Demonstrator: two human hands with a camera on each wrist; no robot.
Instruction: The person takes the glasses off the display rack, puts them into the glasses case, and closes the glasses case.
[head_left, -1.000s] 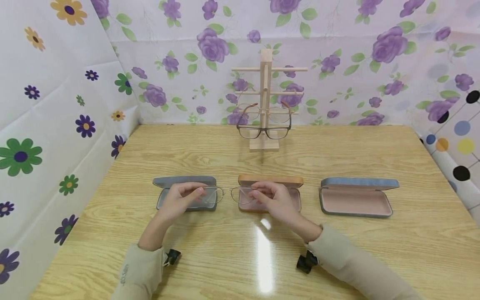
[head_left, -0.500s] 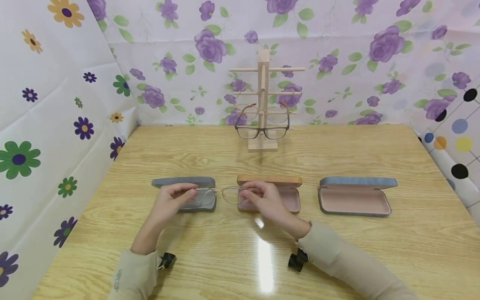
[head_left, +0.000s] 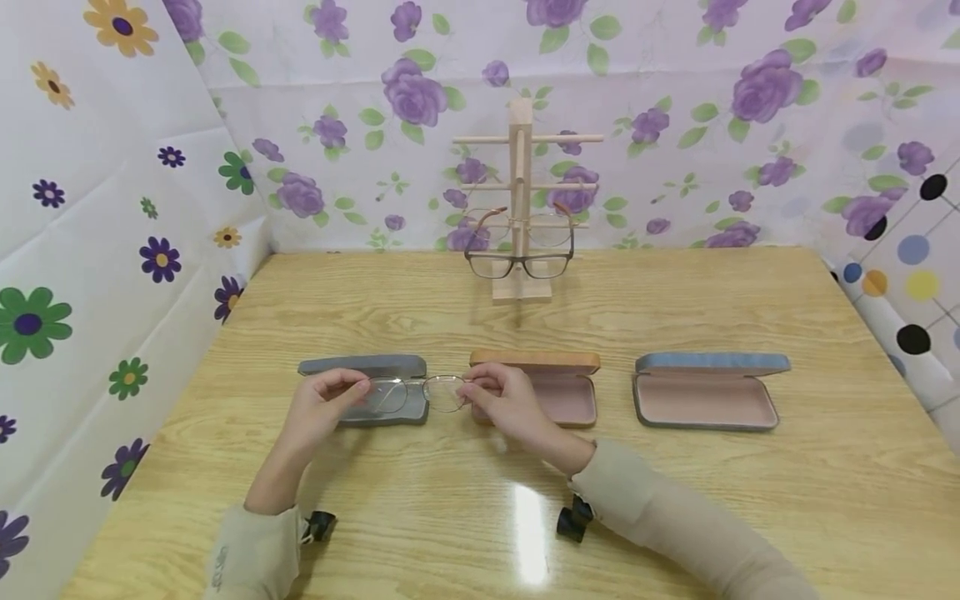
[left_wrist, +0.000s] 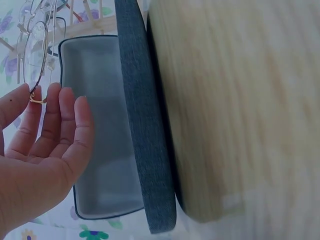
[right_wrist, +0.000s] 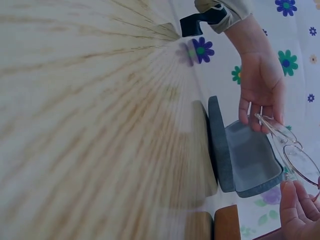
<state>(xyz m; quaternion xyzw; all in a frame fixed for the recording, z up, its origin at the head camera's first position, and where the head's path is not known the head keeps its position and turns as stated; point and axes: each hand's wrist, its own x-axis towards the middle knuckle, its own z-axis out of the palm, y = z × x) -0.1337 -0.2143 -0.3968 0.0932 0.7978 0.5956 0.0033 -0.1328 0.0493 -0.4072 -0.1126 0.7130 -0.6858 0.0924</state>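
A pair of thin wire-framed glasses (head_left: 444,393) is held up in front of me by its two ends. My left hand (head_left: 318,408) pinches one end between thumb and forefinger, the other fingers loosely bent in the left wrist view. At the opposite end, my right hand (head_left: 512,407) pinches the frame. The glasses are above an opened grey glasses case (head_left: 405,408), whose grey inside shows beside my left hand (left_wrist: 45,155) in the left wrist view. Partly behind my right hand lies an opened orange case (head_left: 570,400) with a pink lining.
An opened blue case (head_left: 707,403) with a pink lining lies to the right. At the back of the wooden table (head_left: 675,500) stands a wooden rack (head_left: 521,158) bearing dark-framed glasses (head_left: 517,262) and wire-framed glasses (head_left: 551,242). Flowered cloth (head_left: 330,67) hangs behind.
Both hands have moved left with the glasses, from between the grey and orange cases to mostly over the grey case. The view has shifted slightly; the cases and rack stay in place.
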